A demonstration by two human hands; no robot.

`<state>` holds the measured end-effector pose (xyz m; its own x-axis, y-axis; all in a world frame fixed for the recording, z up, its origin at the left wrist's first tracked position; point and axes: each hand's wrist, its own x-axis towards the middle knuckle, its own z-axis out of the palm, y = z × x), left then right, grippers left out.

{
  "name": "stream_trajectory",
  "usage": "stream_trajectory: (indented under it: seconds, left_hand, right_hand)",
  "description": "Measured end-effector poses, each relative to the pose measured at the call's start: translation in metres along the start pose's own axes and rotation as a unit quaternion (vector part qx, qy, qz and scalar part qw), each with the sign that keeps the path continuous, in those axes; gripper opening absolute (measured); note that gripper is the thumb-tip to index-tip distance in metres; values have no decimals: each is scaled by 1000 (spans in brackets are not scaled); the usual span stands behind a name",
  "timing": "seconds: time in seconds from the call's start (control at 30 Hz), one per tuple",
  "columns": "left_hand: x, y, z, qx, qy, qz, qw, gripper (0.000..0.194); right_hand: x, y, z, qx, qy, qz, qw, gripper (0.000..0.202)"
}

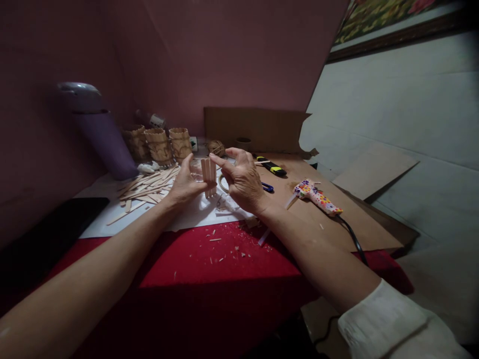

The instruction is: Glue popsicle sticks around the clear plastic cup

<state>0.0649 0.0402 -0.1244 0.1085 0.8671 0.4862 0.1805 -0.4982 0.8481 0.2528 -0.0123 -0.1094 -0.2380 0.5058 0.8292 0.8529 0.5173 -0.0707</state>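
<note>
Several wooden craft sticks [208, 178] stand upright side by side between my hands, above white paper. My left hand [186, 180] is closed on them from the left, its thumb across their lower part. At their upper right edge is my right hand [243, 179], the index finger reaching to the tops of the sticks and the other fingers curled; what its palm side holds is hidden. A pile of loose sticks [149, 187] lies left of my left hand.
Stick-covered cups [157, 145] and a purple bottle [107, 142] stand at the back left. Twine [216, 147] sits behind my hands. On the cardboard [352, 227] at right lie a yellow-black cutter [272, 166] and a flowered glue gun [318, 197] with its cable.
</note>
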Motion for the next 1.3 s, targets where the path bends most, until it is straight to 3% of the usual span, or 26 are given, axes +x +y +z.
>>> stream_trajectory:
  seconds: [0.63, 0.97, 1.13, 1.23, 1.3]
  left_hand:
    - [3, -5, 0, -4, -19, 1, 1000, 121]
    - [-3, 15, 2, -39, 9, -54, 998, 122]
    - [-7, 29, 0, -164, 28, -84, 983, 95]
    - [-14, 43, 0, -243, -3, -121, 962, 66]
    - [-18, 52, -1, -291, -58, -171, 940, 54]
  right_hand:
    - [-3, 6, -2, 39, -10, 68, 997, 49]
    - [-7, 9, 1, 45, -6, 62, 997, 45]
    - [-9, 9, 0, 83, 34, 65, 994, 36]
    - [-9, 3, -6, 115, 74, 56, 989, 31]
    - [-10, -3, -12, 135, 88, 41, 986, 28]
